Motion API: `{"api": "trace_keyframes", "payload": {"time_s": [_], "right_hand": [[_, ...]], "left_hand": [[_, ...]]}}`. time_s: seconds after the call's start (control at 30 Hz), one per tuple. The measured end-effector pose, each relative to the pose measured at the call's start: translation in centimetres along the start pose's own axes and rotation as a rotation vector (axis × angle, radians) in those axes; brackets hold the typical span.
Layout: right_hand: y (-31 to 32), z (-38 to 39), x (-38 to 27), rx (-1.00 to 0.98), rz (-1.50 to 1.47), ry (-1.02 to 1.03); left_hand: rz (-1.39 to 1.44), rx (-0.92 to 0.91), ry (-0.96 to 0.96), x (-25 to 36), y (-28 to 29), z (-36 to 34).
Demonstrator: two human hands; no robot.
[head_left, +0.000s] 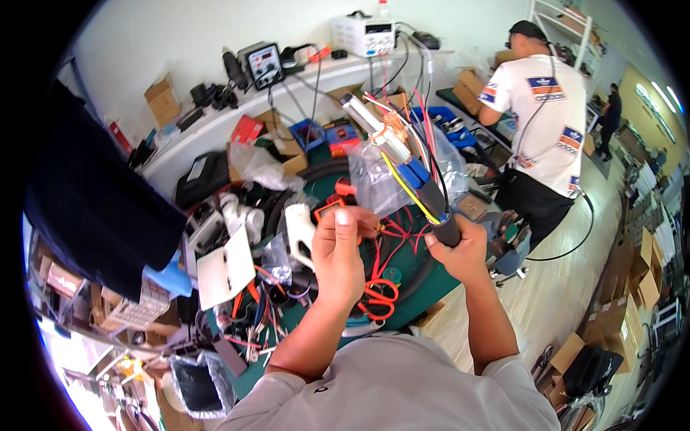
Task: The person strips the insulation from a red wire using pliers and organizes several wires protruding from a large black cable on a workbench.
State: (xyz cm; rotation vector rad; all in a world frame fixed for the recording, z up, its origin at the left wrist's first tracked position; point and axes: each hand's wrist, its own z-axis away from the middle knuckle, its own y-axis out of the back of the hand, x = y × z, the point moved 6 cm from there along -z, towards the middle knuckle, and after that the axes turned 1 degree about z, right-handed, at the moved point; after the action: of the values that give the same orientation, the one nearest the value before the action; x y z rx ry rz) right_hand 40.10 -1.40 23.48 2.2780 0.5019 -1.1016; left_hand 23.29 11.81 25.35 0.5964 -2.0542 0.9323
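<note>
My right hand [460,248] is wrapped round the black sheath of a thick cable [433,201], held tilted above the workbench. From its upper end fan out a blue conductor [413,174], a yellow-green wire [402,184], silver-coloured thick cores [366,118] and several thin red, orange and black wires. My left hand [339,251] is raised left of the cable, apart from it, thumb up and fingers curled together; anything in them is hidden. Behind that hand is an orange-framed meter [329,207], beside a white curved tool [299,231]. Red leads [392,241] lie between my hands.
Orange-handled scissors [379,298] lie near the front edge of the cluttered green bench. Plastic bags [374,183] and boxes stand behind. A white power supply [361,36] rests on the ledge. Another person [543,108] works at the right. Dark cloth [93,187] hangs at left.
</note>
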Motion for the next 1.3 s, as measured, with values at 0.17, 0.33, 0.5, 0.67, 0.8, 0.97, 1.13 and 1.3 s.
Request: {"api": "trace_keyframes", "payload": {"time_s": [0.17, 0.33, 0.5, 0.67, 0.8, 0.97, 1.13, 1.3], "right_hand": [[-3.1, 1.2, -0.8, -0.067, 0.021, 0.055], [-4.1, 1.9, -1.5, -0.119, 0.003, 0.095], [-4.6, 2.3, -1.1, -0.170, -0.038, 0.081], [-4.9, 2.5, -1.1, -0.204, -0.040, 0.063], [-5.0, 2.9, -1.0, -0.211, -0.015, 0.080], [-5.2, 3.1, -1.0, -0.225, -0.023, 0.105], [-4.8, 2.6, -1.2, -0.233, -0.038, 0.059], [-4.3, 2.4, -1.1, -0.249, -0.071, 0.056]], "left_hand": [[0.058, 0.075, -0.216, 4.6, -0.4, 0.9], [0.080, 0.097, -0.194, 4.7, 0.2, 1.7], [0.096, 0.156, -0.157, 4.3, 0.5, 2.2], [0.069, 0.219, -0.168, 4.3, 0.9, 2.5], [0.117, 0.242, -0.131, 4.3, 1.2, 3.0], [0.229, 0.177, -0.132, 3.7, 1.9, 3.2], [0.118, 0.250, -0.176, 4.4, 1.3, 3.6], [0.016, 0.261, -0.269, 4.8, 0.5, 3.2]]}}
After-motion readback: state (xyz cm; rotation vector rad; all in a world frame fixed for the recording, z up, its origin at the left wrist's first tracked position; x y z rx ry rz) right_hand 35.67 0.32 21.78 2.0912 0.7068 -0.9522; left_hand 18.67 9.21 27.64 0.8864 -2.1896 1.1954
